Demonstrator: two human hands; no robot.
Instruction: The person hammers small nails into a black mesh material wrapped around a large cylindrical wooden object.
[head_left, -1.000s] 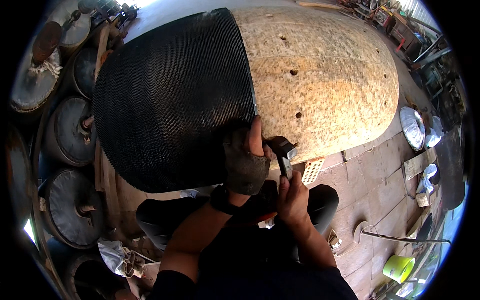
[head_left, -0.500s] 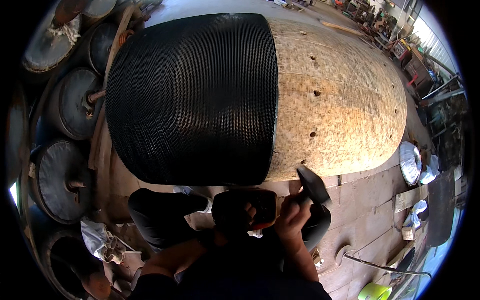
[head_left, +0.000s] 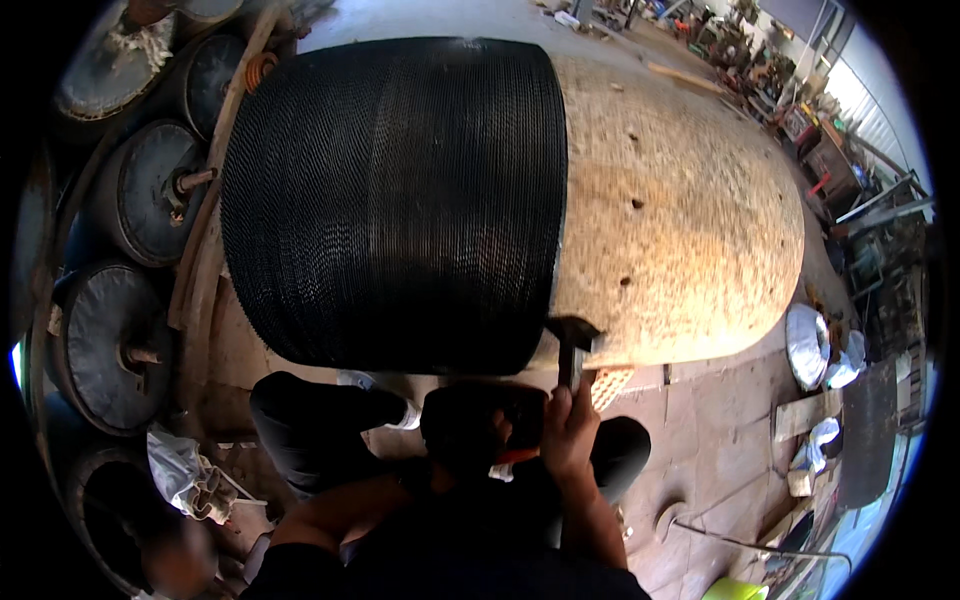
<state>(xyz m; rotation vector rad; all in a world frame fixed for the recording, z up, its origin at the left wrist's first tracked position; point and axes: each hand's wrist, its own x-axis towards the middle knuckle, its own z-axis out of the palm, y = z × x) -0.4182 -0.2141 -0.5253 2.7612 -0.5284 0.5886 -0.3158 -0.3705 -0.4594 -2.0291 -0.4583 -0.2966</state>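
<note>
In my right hand [head_left: 568,435] is a hammer [head_left: 572,362], its handle gripped in closed fingers. The hammer's dark head is at the lower part of a large drum, beside the edge of the black covering; I cannot tell whether it touches. Fine ridged black covering [head_left: 400,210] wraps the drum's left part, and the right part is bare pale wood [head_left: 690,220] with several small holes. My left hand [head_left: 502,428] is in shadow at a dark box-like container [head_left: 530,410] in my lap. Its fingers are mostly lost in the dark.
Several dark rollers with round end plates [head_left: 105,345] and shafts stand along the left, by long wooden beams [head_left: 205,260]. A white bundle [head_left: 806,345] and a metal stand [head_left: 670,520] are on the tiled floor at right. A yellow-green container [head_left: 735,590] is at the bottom.
My right hand has swung the hammer left and up, bringing its head against or close to the drum near the covering's edge. The left hand stays at the container; the view has shifted slightly.
</note>
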